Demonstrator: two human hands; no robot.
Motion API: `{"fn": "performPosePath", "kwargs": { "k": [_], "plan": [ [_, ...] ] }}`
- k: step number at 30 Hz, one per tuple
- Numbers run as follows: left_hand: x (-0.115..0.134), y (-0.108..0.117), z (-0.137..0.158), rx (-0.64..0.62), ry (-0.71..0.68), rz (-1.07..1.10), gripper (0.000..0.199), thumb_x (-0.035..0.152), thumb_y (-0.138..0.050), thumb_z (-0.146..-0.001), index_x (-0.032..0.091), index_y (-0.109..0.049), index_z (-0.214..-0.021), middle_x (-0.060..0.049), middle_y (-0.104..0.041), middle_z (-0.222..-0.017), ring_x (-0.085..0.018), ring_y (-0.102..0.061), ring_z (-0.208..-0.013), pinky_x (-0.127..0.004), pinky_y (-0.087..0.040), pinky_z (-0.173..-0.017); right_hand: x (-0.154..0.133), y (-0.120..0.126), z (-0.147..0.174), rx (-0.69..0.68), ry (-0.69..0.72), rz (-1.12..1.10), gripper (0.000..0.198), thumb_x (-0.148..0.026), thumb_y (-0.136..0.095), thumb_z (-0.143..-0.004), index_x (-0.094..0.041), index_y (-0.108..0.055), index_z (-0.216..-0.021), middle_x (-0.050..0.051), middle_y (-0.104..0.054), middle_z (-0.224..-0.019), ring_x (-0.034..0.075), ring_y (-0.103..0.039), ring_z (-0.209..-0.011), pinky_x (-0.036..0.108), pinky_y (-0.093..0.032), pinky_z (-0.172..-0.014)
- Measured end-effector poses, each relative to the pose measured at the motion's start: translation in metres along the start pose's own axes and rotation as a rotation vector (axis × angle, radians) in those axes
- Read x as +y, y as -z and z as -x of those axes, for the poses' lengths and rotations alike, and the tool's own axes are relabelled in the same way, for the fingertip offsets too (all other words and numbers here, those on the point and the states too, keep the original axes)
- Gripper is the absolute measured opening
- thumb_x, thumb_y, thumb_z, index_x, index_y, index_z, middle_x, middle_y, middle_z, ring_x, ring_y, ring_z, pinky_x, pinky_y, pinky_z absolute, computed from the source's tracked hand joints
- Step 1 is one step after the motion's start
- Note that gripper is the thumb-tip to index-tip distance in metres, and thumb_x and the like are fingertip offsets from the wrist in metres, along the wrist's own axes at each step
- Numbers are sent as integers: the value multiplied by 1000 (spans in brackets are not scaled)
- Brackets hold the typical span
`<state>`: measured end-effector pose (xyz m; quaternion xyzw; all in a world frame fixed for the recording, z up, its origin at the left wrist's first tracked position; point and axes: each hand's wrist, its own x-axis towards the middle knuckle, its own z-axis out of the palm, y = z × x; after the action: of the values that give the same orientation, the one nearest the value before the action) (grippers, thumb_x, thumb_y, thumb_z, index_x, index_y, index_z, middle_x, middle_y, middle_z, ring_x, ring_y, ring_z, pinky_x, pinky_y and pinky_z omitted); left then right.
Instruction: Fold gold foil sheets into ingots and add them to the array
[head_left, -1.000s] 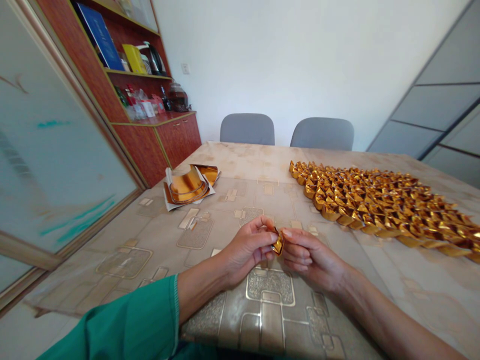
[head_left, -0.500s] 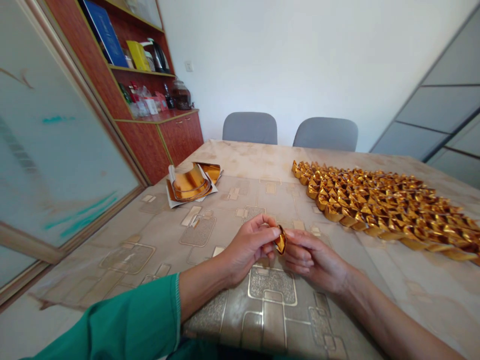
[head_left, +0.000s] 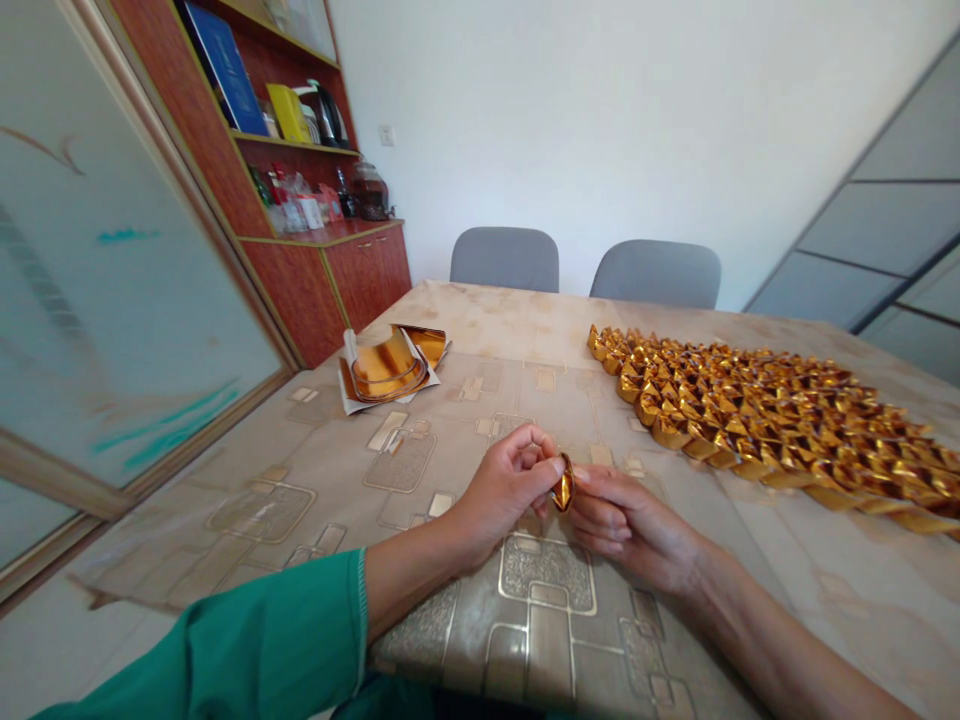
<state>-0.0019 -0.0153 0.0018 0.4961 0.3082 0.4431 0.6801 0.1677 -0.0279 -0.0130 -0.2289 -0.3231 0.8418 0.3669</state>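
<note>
A small folded piece of shiny gold foil paper (head_left: 562, 486) is pinched between my two hands, just above the near part of the table. My left hand (head_left: 517, 475) grips its left side with thumb and fingers. On the other side, my right hand (head_left: 626, 515) holds it between thumb and fingertips, the other fingers curled in. Part of the piece is hidden by my fingertips. To the right lie many similar folded gold foil pieces (head_left: 750, 405), packed in rows. A stack of gold foil paper sheets (head_left: 388, 368), curved and with white edges, rests at the left.
A patterned cloth (head_left: 480, 385) covers the table. Two grey chairs (head_left: 504, 258) stand at its far side against a white wall. At the back left is a red-brown cabinet (head_left: 367, 262) with a kettle (head_left: 330, 115) and a glass jar (head_left: 370, 190). A sliding glass door (head_left: 150, 330) borders the left.
The whole view has shifted slightly. Both hands keep hold of the folded foil piece, which appears turned a little, and the left fingers have moved slightly around it.
</note>
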Motion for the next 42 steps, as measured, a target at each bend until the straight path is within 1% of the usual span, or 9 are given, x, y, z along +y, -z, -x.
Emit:
{"fn": "performPosePath", "kwargs": {
  "k": [4, 8, 11, 17, 24, 30, 33, 37, 42],
  "plan": [
    [1, 2, 0, -10, 64, 53, 23, 33, -69, -80, 19, -51, -82, 6, -53, -64, -5, -45, -52, -17, -37, -49, -1, -1, -1, 20, 11, -11, 39, -29, -66, -88, -17, -47, -57, -11, -30, -44, 4, -16, -39, 17, -18, -37],
    [3, 7, 1, -72, 218, 166, 27, 25, -74, -73, 18, -52, -87, 5, -55, -71, -4, -46, -53, -17, -37, -52, -2, -1, -1, 48, 26, -36, 31, -28, -70, -85, -16, -53, -62, -11, -30, -44, 4, -15, -40, 17, -18, -37],
    [3, 8, 0, -61, 305, 217, 27, 17, -72, -68, 18, -51, -84, 5, -54, -69, -4, -46, -53, -17, -35, -52, -1, 0, -1, 41, 25, -20, 28, -27, -68, -86, -15, -56, -64, -11, -30, -45, 4, -14, -40, 17, -18, -38],
    [6, 8, 2, -72, 330, 223, 27, 20, -72, -68, 19, -52, -87, 4, -54, -70, -4, -46, -52, -19, -34, -53, 0, 1, -1, 48, 37, -22, 32, -27, -67, -88, -16, -54, -62, -11, -28, -46, 5, -14, -42, 18, -18, -40],
    [7, 8, 2, -46, 391, 229, 30, 8, -69, -60, 18, -52, -83, 6, -51, -70, -6, -48, -56, -21, -36, -55, 2, 0, -1, 45, 13, 0, 35, -28, -67, -88, -16, -51, -60, -10, -30, -47, 6, -16, -44, 19, -19, -41],
    [11, 10, 1, -93, 370, 351, 27, 19, -74, -70, 18, -56, -90, 2, -55, -80, -8, -52, -67, -21, -39, -60, 1, 2, -1, 120, 21, -72, 30, -30, -72, -84, -17, -53, -65, -9, -31, -50, 7, -17, -48, 20, -21, -45],
    [14, 9, 3, -107, 337, 385, 33, 19, -75, -71, 19, -58, -99, 0, -58, -90, -10, -55, -73, -23, -42, -64, 0, 3, -3, 143, 64, -119, 32, -29, -74, -83, -17, -50, -64, -10, -30, -51, 7, -17, -48, 21, -22, -46],
    [13, 6, 5, -98, 264, 294, 44, 12, -78, -67, 22, -57, -105, -2, -59, -103, -11, -57, -81, -23, -42, -69, 0, 4, -5, 176, 102, -142, 33, -30, -76, -81, -19, -50, -66, -10, -29, -51, 7, -17, -48, 20, -23, -46],
    [5, 5, 4, -63, 106, 126, 41, 13, -77, -69, 22, -57, -104, -2, -59, -106, -13, -58, -90, -25, -42, -79, 2, 1, -4, 156, 112, -131, 27, -31, -76, -82, -18, -55, -70, -10, -32, -51, 7, -19, -48, 20, -24, -46]
  ]
}}
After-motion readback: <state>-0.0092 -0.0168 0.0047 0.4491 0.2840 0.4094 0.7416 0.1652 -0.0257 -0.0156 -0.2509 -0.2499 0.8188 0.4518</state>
